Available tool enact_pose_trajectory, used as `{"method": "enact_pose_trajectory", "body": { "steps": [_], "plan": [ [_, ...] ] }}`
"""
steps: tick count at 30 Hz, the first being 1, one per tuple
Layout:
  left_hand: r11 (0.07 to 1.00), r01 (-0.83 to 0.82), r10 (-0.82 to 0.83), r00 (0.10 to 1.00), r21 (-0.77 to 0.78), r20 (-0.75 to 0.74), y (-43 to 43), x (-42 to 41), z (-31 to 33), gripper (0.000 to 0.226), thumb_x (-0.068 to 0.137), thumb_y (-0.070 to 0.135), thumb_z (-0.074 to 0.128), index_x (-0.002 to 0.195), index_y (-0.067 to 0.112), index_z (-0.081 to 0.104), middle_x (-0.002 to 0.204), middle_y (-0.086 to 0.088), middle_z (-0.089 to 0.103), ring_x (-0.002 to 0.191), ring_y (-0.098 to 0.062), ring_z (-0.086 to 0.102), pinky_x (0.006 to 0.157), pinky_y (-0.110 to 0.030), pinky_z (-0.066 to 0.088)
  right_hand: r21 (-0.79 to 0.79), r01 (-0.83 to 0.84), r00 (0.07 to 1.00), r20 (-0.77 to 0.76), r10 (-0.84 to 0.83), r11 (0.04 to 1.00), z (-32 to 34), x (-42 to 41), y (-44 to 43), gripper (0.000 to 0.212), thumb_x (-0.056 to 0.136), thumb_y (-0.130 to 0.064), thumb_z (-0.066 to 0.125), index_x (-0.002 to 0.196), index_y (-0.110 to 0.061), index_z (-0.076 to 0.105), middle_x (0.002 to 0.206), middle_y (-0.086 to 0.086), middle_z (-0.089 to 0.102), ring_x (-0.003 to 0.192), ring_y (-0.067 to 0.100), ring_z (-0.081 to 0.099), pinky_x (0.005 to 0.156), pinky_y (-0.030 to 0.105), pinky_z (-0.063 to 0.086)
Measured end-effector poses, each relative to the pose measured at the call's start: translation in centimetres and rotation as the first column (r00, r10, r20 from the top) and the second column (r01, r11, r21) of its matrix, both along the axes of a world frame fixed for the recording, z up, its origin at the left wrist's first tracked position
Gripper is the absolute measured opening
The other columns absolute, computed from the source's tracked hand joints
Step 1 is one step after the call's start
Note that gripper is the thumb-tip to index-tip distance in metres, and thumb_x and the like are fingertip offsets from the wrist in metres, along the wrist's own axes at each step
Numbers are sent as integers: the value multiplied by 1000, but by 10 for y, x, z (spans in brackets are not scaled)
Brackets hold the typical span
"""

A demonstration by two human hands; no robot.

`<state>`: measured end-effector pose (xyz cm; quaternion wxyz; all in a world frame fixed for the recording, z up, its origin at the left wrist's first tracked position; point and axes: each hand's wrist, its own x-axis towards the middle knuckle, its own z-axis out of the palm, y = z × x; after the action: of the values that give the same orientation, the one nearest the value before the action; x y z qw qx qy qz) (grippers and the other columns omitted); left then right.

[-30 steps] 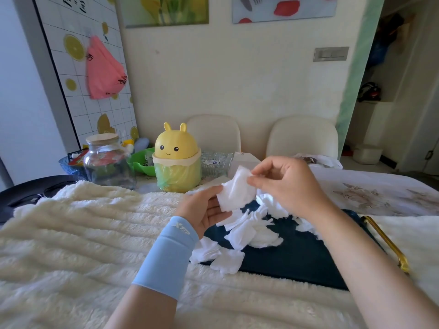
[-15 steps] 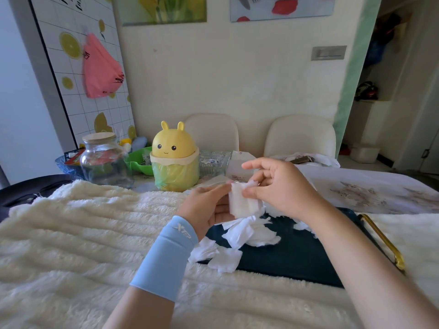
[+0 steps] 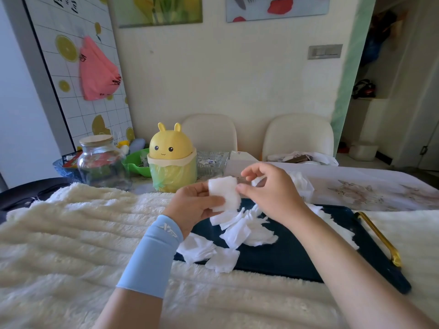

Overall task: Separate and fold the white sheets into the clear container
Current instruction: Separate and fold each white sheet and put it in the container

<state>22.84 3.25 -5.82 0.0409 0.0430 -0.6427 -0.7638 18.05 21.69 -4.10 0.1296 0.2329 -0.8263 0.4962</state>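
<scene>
Your left hand (image 3: 192,205) now pinches the white sheet (image 3: 224,193), folded small, above the dark tray's (image 3: 297,257) far edge; your right hand (image 3: 270,191) has loosened, fingers relaxed beside it. Likely next: the clear container (image 3: 307,189).

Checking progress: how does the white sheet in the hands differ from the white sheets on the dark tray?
The held sheet is folded into a pad; the tray sheets lie loose, scattered. The held sheet is pinched aloft by the left hand; the tray sheets rest overlapping. Both are white.
</scene>
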Motion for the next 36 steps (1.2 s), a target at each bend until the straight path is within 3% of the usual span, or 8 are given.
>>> {"method": "enact_pose_trajectory", "body": {
  "steps": [2,5,8,10,16,20,25,36],
  "plan": [
    [990,-129,127,991,53,39,-6,-5,-3,17,90,-7,60,106,-3,65,113,-24,68,96,-32,70,69,-32,62,268,-72,984,-138,113,961,4,6,1,18,86,-15,72,88,-33,72,89,-20,63,76,-10,55,67,9,38],
    [964,-237,229,970,121,81,-11,-11,-5,7,94,5,62,100,2,62,114,-25,66,100,-36,69,69,-38,63,682,-209,965,29,260,701,4,14,-1,37,81,-13,65,98,-46,72,99,-23,56,88,-2,55,77,19,46],
    [957,-261,250,964,126,93,-11,-12,-6,10,95,11,63,100,3,61,114,-23,66,101,-36,69,70,-39,63,866,-179,956,41,291,467,-7,19,-7,53,81,-14,68,124,-45,64,116,-15,55,107,10,43,86,24,40],
    [960,-255,244,965,118,100,-9,-11,-6,11,94,12,64,100,3,61,113,-22,67,98,-35,70,70,-38,63,891,-99,941,-60,332,442,-14,17,-10,54,83,-14,70,129,-40,62,118,-10,56,114,15,41,86,25,32],
    [958,-278,271,958,67,95,-10,-12,-8,11,93,13,66,97,3,65,110,-21,68,99,-34,70,69,-37,63,705,-142,969,-44,242,695,-15,9,-10,21,93,-30,63,109,-34,75,108,-9,71,105,13,59,91,30,47],
    [934,-353,349,934,46,77,-11,-13,-8,7,91,11,68,92,4,67,107,-19,68,97,-34,69,64,-34,62,192,-206,973,149,179,960,0,8,-3,12,94,-23,67,99,-22,78,84,-11,73,74,1,65,71,22,50],
    [951,-290,282,956,110,83,-3,-10,-8,14,88,13,72,100,6,71,104,-18,73,96,-32,72,81,-43,61,-330,-119,860,437,263,936,7,7,0,11,92,-10,70,102,-8,75,71,-1,74,58,9,66,59,26,43],
    [969,-12,2,999,245,44,24,-1,1,25,98,18,59,115,3,68,105,-17,75,92,-25,73,75,-30,62,-236,37,932,360,52,971,13,10,-1,4,85,-18,79,88,-16,76,78,0,78,57,8,67,49,15,45]
  ]
}}
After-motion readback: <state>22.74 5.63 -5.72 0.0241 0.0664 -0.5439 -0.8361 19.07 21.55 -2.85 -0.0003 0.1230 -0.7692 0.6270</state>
